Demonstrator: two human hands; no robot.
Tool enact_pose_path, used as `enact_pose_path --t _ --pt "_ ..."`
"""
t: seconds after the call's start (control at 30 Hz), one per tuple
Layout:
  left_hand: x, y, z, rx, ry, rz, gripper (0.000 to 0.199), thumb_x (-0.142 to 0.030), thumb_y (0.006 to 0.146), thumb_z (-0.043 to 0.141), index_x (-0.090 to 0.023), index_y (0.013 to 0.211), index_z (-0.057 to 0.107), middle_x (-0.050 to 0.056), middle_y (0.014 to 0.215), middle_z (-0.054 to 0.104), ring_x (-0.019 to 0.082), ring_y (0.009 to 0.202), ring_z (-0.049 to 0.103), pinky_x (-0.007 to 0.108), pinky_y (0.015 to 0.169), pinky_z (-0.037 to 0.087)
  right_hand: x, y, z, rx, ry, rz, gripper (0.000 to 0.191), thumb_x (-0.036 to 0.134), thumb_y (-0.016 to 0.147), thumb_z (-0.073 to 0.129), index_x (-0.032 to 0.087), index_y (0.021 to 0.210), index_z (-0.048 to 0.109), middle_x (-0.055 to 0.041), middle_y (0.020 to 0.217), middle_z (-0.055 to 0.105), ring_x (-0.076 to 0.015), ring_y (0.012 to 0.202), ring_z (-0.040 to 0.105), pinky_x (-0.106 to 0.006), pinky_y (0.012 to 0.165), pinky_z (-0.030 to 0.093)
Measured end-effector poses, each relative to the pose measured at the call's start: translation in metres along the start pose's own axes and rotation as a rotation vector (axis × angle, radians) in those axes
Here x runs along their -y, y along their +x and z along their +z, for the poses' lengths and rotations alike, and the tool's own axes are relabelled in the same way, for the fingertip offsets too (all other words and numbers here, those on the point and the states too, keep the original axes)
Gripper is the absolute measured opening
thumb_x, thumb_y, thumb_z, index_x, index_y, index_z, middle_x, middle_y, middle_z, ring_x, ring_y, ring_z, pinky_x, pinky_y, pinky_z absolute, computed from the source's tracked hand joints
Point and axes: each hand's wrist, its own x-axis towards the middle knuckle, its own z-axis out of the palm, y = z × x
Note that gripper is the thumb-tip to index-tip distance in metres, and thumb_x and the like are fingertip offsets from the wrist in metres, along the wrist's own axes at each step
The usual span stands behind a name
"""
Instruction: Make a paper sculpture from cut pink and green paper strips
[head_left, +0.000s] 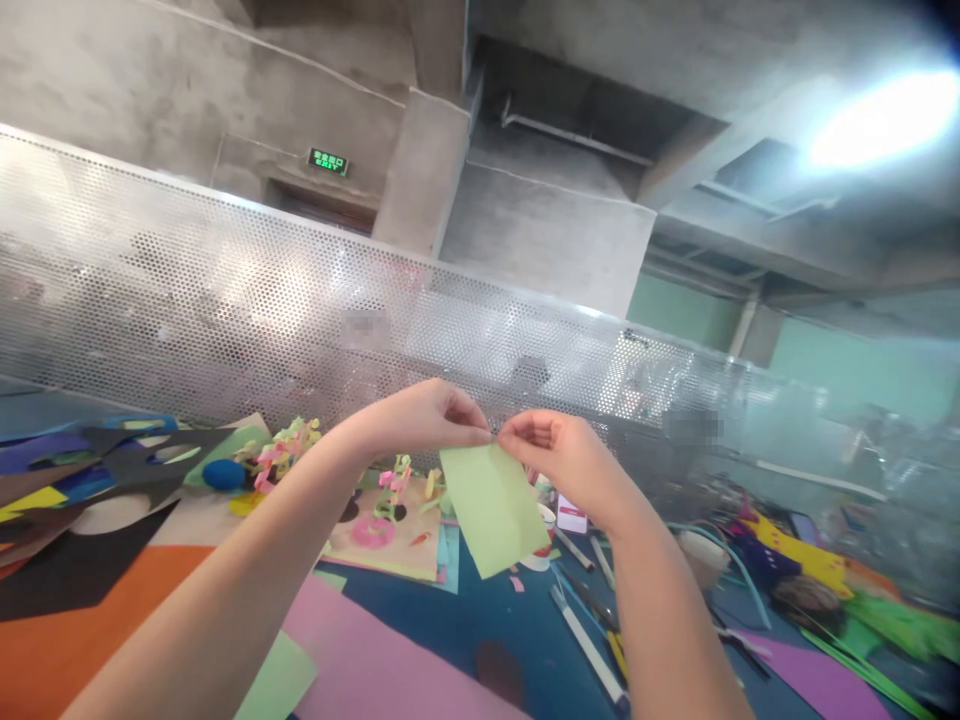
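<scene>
A light green sheet of paper point(495, 510) hangs in the air above the blue table, pinched along its top edge. My left hand point(442, 415) holds it near the top middle, fingers pressed together. Right beside it, the fingertips of my right hand point(551, 450) close on the same edge, and the two hands nearly touch. Behind the paper to the left lies a beige card point(416, 550) with a pink ring and small pink and yellow paper flowers point(395, 485).
Orange point(97, 630), pink point(382, 650) and black sheets cover the table's left side. Markers point(589, 645) and scissors point(592, 600) lie at centre right. Further right are purple paper point(817, 675) and bright green material point(900, 625). A perforated metal screen point(262, 290) stands behind.
</scene>
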Motion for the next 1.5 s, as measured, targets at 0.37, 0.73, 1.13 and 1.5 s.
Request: enact_pose_path --t 0.37,0.73,1.13,1.5 --pt "0.0013 0.0013 0.0007 -0.073 -0.035 0.017 0.022 -0.036 0.071 0.061 -0.018 0.080 0.070 0.001 0.070 0.065 0.012 0.064 0.054 0.022 0.057 0.037 0.0038 -0.0013 -0.0007 0.005 -0.023 0.036 0.015 0.031 0.080 0.059 0.017 0.082 0.064 -0.0040 0.077 0.067 -0.0110 0.060 0.056 -0.025 0.056 0.044" --pt "-0.0015 -0.0026 0.0000 -0.063 -0.065 0.017 0.021 -0.037 0.074 0.058 -0.019 0.082 0.067 0.000 0.076 0.065 0.012 0.068 0.053 0.023 0.061 0.038 0.0050 -0.0029 -0.0009 0.005 0.021 -0.011 0.013 0.030 0.078 0.060 0.018 0.081 0.062 -0.0037 0.080 0.065 -0.0133 0.070 0.058 -0.024 0.055 0.044" --pt "0.0010 -0.0023 0.0002 -0.033 -0.112 -0.004 0.027 -0.041 0.076 0.057 -0.018 0.083 0.068 0.002 0.076 0.066 0.013 0.068 0.054 0.024 0.062 0.039 0.0077 -0.0055 -0.0027 -0.013 0.024 0.037 0.015 0.032 0.080 0.059 0.017 0.081 0.063 -0.0032 0.075 0.065 -0.0122 0.063 0.057 -0.025 0.057 0.045" --pt "-0.0039 -0.0032 0.0004 -0.075 -0.079 0.012 0.022 -0.036 0.072 0.060 -0.018 0.081 0.068 0.001 0.075 0.065 0.012 0.066 0.055 0.023 0.059 0.038 0.0057 -0.0048 -0.0036 0.002 0.008 0.017 0.015 0.033 0.079 0.060 0.018 0.082 0.063 -0.0043 0.081 0.067 -0.0150 0.073 0.061 -0.027 0.064 0.047"
